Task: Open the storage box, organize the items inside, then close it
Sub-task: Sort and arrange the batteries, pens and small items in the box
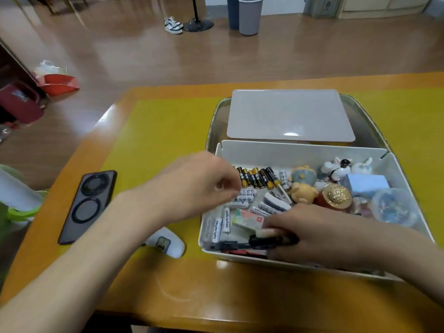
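The white storage box (300,150) stands open on the table, its flat grey lid (288,114) lying behind it on a metal tray (212,126). Inside are a row of black-and-gold batteries (257,177), several white batteries (222,222), an eraser (247,219), small figurines (304,186), a gold-lidded jar (336,195) and a light blue block (367,182). My left hand (199,186) hovers over the box's left side, fingers curled at the white batteries; it is blurred. My right hand (312,231) reaches into the front of the box and grips a black pen-like object (240,245).
A dark phone (89,205) lies face down left of the box, a white mouse-like gadget (168,243) beside it. A white and green container (16,195) sits at the table's left edge. The yellow mat (156,140) covers the table. Bins stand on the floor beyond.
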